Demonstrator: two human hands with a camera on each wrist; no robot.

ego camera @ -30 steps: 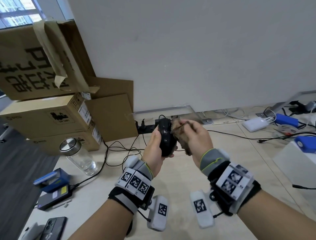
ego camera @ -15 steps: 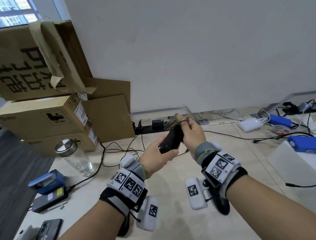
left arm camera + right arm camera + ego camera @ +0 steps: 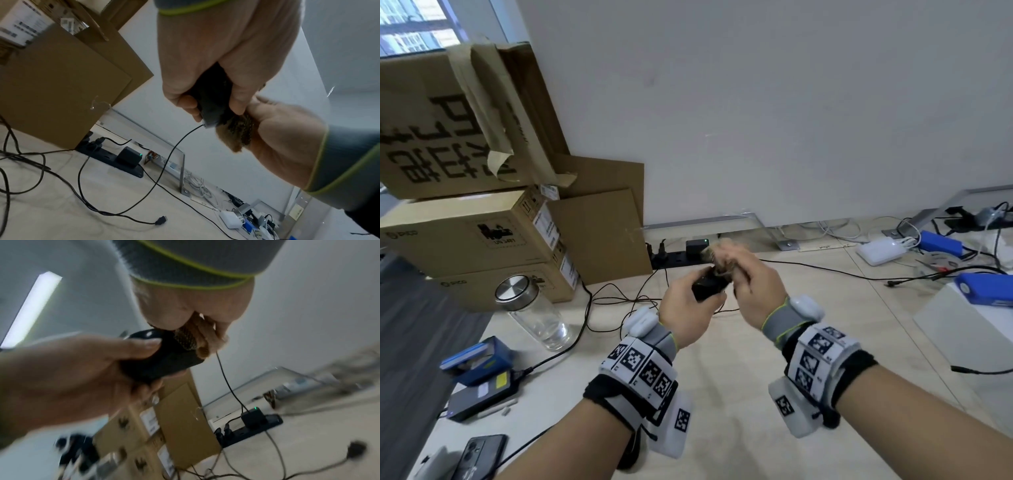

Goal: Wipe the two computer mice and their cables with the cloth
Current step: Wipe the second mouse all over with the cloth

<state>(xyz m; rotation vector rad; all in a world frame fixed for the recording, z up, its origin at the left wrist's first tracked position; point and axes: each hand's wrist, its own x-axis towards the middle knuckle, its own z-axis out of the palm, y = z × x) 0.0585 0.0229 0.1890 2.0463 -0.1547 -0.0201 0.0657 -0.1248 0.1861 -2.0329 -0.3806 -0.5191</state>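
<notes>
My left hand [image 3: 688, 305] grips a black wired mouse [image 3: 707, 289] in the air above the table, thumb on one side and fingers on the other. My right hand [image 3: 753, 284] holds a bunched brown cloth [image 3: 717, 257] against the mouse's far end. In the left wrist view the cloth [image 3: 236, 133] lies against the mouse [image 3: 211, 104] where its thin black cable [image 3: 176, 151] leaves it and hangs down to the table. The right wrist view shows the cloth [image 3: 189, 337] on top of the mouse [image 3: 162, 360]. I see no second mouse.
Stacked cardboard boxes [image 3: 465, 240] stand at the left, with a glass jar [image 3: 534, 308] in front of them. A black power strip [image 3: 678, 257] lies along the wall, loose cables [image 3: 619, 298] before it. A phone [image 3: 479, 455] lies near left; a white box [image 3: 969, 329] stands right.
The left hand has tipped the mouse from facing me to lying flatter. The right hand has moved the cloth from the mouse's right side to its far end.
</notes>
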